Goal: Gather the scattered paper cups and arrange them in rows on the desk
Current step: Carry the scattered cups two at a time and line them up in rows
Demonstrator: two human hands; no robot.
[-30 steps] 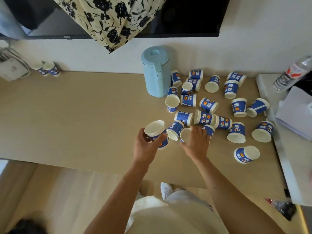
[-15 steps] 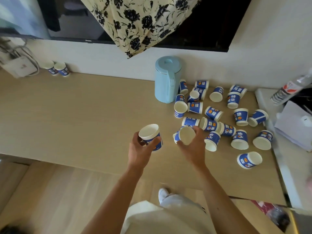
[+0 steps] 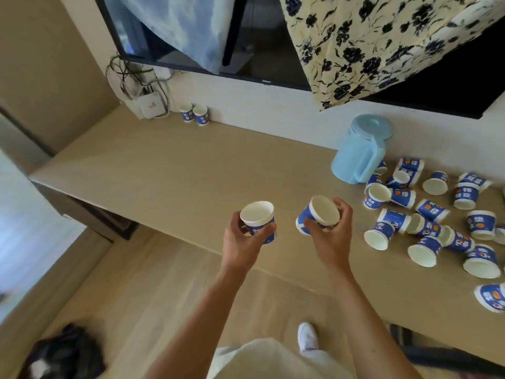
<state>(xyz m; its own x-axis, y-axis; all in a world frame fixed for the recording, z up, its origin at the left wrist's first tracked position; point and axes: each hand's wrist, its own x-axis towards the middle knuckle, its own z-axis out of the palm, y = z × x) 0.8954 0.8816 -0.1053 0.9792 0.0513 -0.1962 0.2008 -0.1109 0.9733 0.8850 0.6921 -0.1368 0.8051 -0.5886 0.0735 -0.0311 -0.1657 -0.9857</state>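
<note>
Gripping left cup (image 3: 257, 216), right cup (image 3: 323, 212) within fingers (image 3: 345, 214).

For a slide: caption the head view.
Left hand holds one cup, right hand another; more litter the desk.

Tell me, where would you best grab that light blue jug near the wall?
On the light blue jug, probably the handle, a long strip from lid to base facing the person. Come from the front; scattered cups crowd its right side.

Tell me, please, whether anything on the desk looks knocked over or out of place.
Yes: the cups right of the blue jug lie jumbled, many tipped on their sides or upside down. By the wall, two cups stand upright.
</note>
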